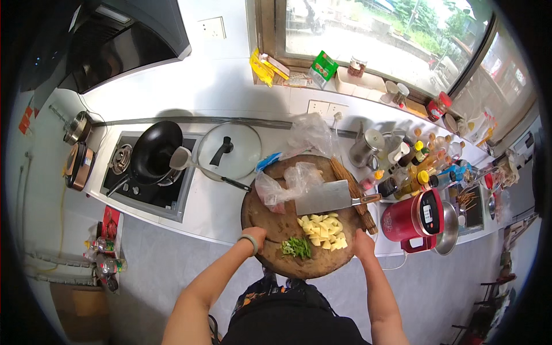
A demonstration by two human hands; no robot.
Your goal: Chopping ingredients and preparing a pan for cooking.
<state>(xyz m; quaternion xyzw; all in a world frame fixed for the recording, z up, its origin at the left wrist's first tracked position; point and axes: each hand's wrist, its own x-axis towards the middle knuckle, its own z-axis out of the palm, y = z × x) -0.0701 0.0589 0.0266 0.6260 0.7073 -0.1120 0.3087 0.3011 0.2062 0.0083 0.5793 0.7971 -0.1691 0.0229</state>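
Observation:
A round wooden chopping board juts over the counter's front edge. My left hand grips its left rim, and my right hand grips the right rim; the fingers are partly hidden. On the board lie cut pale yellow pieces, perhaps potato, with chopped green leaves to their left. Behind them rests a cleaver, its handle pointing right. A clear plastic bag with something pinkish inside lies beside the blade. A bundle of brown bristles, perhaps a brush, lies along the right rim.
Left, a black wok sits on the gas hob. A spatula lies across the wok's edge and a glass lid. At right stand a red appliance, a metal kettle, several bottles and a steel bowl.

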